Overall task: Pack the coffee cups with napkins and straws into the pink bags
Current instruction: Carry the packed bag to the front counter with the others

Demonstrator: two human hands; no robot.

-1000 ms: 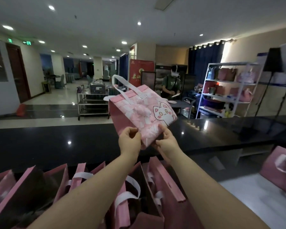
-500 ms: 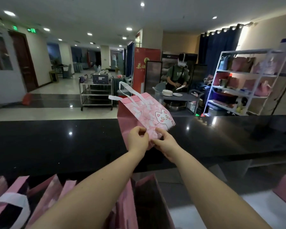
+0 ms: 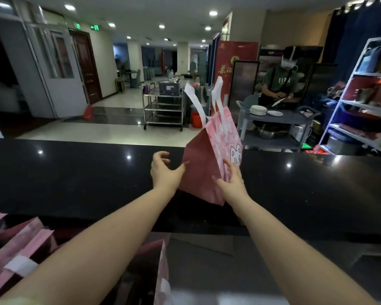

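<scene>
This pink bag point(image 3: 207, 168) should weigh next to nothing: thin and soft-sided, the kind that crumples if you squeeze a panel. I'd take it by the bottom fold or the top rim, not the middle.

Right now it's up in the air over the black surface point(image 3: 75, 177), well clear of the other pink bags point(image 3: 20, 249) down by my left arm. My right grip point(image 3: 231, 183) is pinching the lower edge, thumb on the plain side panel and fingers on the cat print point(image 3: 235, 154) face, I think, though the fingertips are hard to make out. My left grip point(image 3: 165, 170) is released with the fingers spread, only the thumb tip touching that side panel.

The long axis runs bottom to mouth, close to upright with a slight lean. The white handles point(image 3: 196, 102) point up, and the bottom corner points down toward my right wrist.
</scene>
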